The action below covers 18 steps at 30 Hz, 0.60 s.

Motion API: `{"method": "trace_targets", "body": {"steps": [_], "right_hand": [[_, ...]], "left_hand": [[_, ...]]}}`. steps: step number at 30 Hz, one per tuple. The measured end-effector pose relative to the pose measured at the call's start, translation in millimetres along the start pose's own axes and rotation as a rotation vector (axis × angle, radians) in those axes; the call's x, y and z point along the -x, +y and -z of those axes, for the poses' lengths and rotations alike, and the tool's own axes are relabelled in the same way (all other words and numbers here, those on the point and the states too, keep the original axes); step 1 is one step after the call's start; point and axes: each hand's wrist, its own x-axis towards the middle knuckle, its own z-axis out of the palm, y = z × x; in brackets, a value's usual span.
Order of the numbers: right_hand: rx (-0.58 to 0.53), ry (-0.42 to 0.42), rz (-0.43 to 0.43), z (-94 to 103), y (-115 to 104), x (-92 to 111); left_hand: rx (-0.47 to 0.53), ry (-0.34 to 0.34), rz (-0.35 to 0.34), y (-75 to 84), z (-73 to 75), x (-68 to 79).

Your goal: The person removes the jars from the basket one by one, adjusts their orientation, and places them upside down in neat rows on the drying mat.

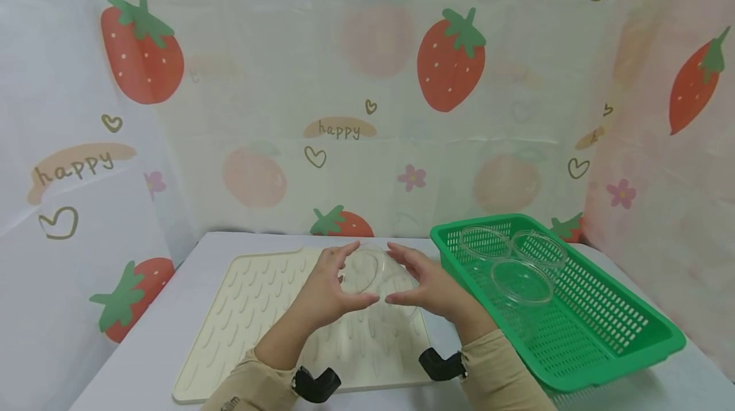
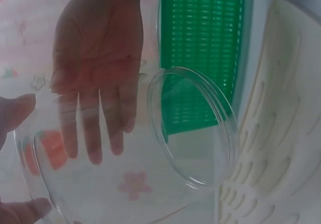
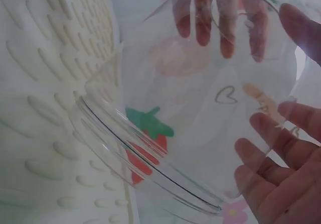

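Note:
A clear round bowl (image 1: 363,274) with a ridged rim is held between both hands over a cream mat (image 1: 247,309) with raised ridges. The left hand (image 1: 324,286) grips one side, its thumb low and its fingers higher. Across from it, the right hand (image 1: 433,283) holds the other side, with curled fingers (image 3: 281,143) against the wall in the right wrist view. That view shows the bowl tilted, its rim (image 3: 150,158) on the mat side. Through the transparent wall in the left wrist view, the right palm and fingers show.
A green perforated basket (image 1: 597,360) stands on the right of the white table (image 1: 126,366), beside the mat. Three clear round bowls sit in it, one (image 1: 522,281) nearer the front. Behind the table hangs a printed cloth (image 1: 367,187) with strawberries.

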Motion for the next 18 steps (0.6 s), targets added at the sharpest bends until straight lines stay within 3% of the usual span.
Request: {"method": "trace_targets", "body": {"steps": [6, 18], "right_hand": [[0.050, -0.053, -0.003, -1.1, 5.1, -1.0], [0.039, -0.117, 0.036, -2.8, 8.3, -1.3]], "left_hand": [[-0.036, -0.041, -0.060, -0.2, -1.6, 1.5], [-0.157, -0.032, -0.176, 1.3, -4.6, 4.0]]}}
